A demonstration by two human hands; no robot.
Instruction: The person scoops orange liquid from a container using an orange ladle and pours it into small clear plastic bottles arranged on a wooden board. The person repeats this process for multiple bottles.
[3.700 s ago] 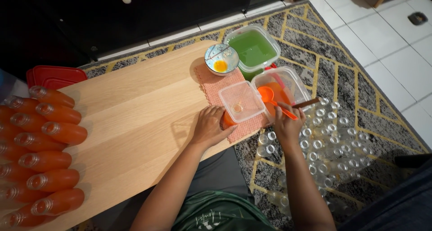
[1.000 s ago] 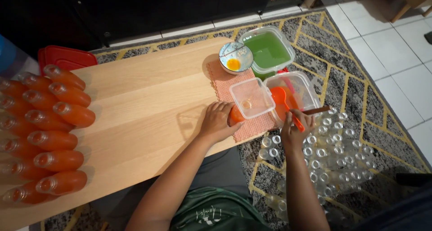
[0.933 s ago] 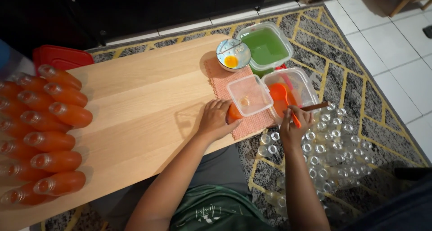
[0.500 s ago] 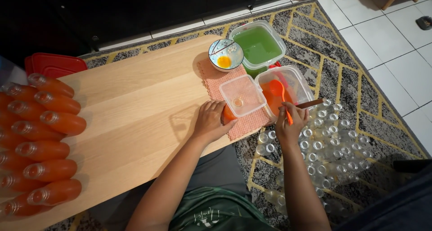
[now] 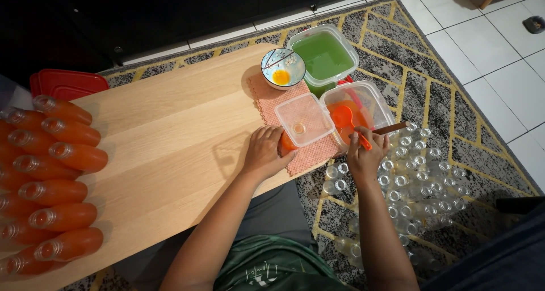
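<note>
My hands hold as before. Left hand [image 5: 263, 153] grips the orange bottle [image 5: 287, 143] on the mat. Right hand [image 5: 366, 153] clasps the ladle [image 5: 347, 121]: handle near-right, bowl far-left, in the tub [image 5: 381, 100].

Orange bottle [image 5: 288, 143] mostly hidden under square funnel [image 5: 304, 119]; leftmost filled bottles [image 5: 51, 189] cut off by edge.

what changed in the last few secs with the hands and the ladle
Very little. The right hand keeps its grip on the orange ladle, whose scoop sits slightly higher in the orange-liquid container than before. The left hand stays on the orange bottle under the square funnel tray. Green container, bowl and filled bottles unchanged.
</note>
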